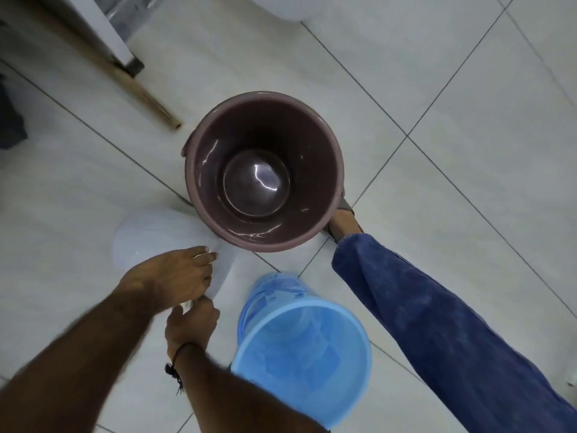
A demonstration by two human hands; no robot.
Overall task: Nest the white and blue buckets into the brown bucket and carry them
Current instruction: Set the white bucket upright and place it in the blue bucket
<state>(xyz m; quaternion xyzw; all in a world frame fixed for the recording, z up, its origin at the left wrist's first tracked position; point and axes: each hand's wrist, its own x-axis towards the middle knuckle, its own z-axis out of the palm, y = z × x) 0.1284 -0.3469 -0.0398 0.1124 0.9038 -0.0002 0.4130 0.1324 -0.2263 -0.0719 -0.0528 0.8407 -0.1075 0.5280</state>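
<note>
Head view: both hands are working on the white bucket (pixel 162 242), which is lying low on the tiled floor (pixel 437 73) just left of the brown bucket (pixel 263 171) and touching or nearly touching its near rim. The left hand (pixel 178 276) is spreading across the white bucket's wall, fingers (pixel 204 256) curled over its edge, while the right hand (pixel 190 323) is pinching the same edge from below. The brown bucket is standing upright and empty, mouth open to the camera, with a sandalled foot (pixel 343 225) close against its right side. The blue bucket (pixel 301 348) is waiting near the right forearm. Judging from this, the white bucket is wanting a lift clear of the brown rim, turned base-down and centred before lowering; a tilted entry is likely to jam.
</note>
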